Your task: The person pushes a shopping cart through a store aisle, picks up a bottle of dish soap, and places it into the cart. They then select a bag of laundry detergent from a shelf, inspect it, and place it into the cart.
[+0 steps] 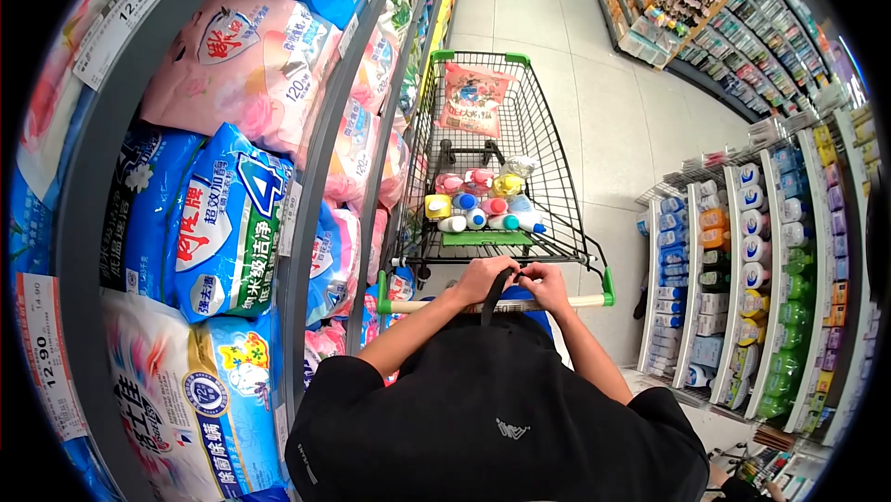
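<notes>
Close together above the shopping cart handle, both of my hands have their fingers closed. A dark strap hangs down from my left hand, which grips it. The fingers of my right hand are pinched at the upper end of the same dark strap. In front stands the wire shopping cart with green corners. It carries a pink bag lying flat at the far end. Several bottles lie nearer, among them a yellow bottle and a white bottle with a teal cap.
Shelves on the left hold large detergent bags and pink bags, close beside the cart. On the right stands a shelf of bottles. A tiled aisle floor runs ahead, with another display rack farther off.
</notes>
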A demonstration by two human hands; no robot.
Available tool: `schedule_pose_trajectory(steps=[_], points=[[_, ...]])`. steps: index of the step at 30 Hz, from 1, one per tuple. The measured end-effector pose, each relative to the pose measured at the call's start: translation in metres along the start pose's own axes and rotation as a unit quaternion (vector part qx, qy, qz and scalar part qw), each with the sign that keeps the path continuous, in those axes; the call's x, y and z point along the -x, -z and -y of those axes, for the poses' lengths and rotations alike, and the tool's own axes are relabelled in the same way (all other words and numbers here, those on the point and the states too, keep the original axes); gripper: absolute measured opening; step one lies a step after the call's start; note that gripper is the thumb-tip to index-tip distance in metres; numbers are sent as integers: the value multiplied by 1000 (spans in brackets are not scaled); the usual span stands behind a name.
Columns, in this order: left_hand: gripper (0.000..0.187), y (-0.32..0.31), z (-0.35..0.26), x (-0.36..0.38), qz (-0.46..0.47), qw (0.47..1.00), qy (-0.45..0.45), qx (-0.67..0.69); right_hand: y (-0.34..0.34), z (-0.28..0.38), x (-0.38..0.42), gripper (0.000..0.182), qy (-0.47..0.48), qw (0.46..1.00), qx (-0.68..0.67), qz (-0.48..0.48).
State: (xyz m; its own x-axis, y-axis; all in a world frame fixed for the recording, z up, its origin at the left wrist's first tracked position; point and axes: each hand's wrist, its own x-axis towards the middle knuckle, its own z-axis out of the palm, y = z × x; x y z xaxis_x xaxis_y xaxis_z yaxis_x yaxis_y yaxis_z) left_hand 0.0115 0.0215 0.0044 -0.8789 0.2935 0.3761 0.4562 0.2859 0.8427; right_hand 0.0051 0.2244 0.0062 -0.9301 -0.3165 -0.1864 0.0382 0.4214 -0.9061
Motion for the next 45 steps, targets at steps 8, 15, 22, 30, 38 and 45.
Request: schedule_pose_trajectory(steps=[8,15,22,30,38,45], points=[[16,3,-1,0,-1,1000,-3,-3,-8,9,6,15,39,998,36,-45],[18,5,-2,0,1,1000,1,-6,-12,10,8,15,91,989,91,-72],[18,28,-10,6,42,998,-18,-53,-16,26,20,12,181,958,202,-94],[13,73,-18,58,-19,989,77,-125,-3,3,34,14,154,924,314,-156],[16,79,-8,49,-33,979,109,-170,-6,13,16,20,122,909,360,-171],[11,85,8,13,-32,976,125,-174,3,12,-19,19,122,906,353,-197]])
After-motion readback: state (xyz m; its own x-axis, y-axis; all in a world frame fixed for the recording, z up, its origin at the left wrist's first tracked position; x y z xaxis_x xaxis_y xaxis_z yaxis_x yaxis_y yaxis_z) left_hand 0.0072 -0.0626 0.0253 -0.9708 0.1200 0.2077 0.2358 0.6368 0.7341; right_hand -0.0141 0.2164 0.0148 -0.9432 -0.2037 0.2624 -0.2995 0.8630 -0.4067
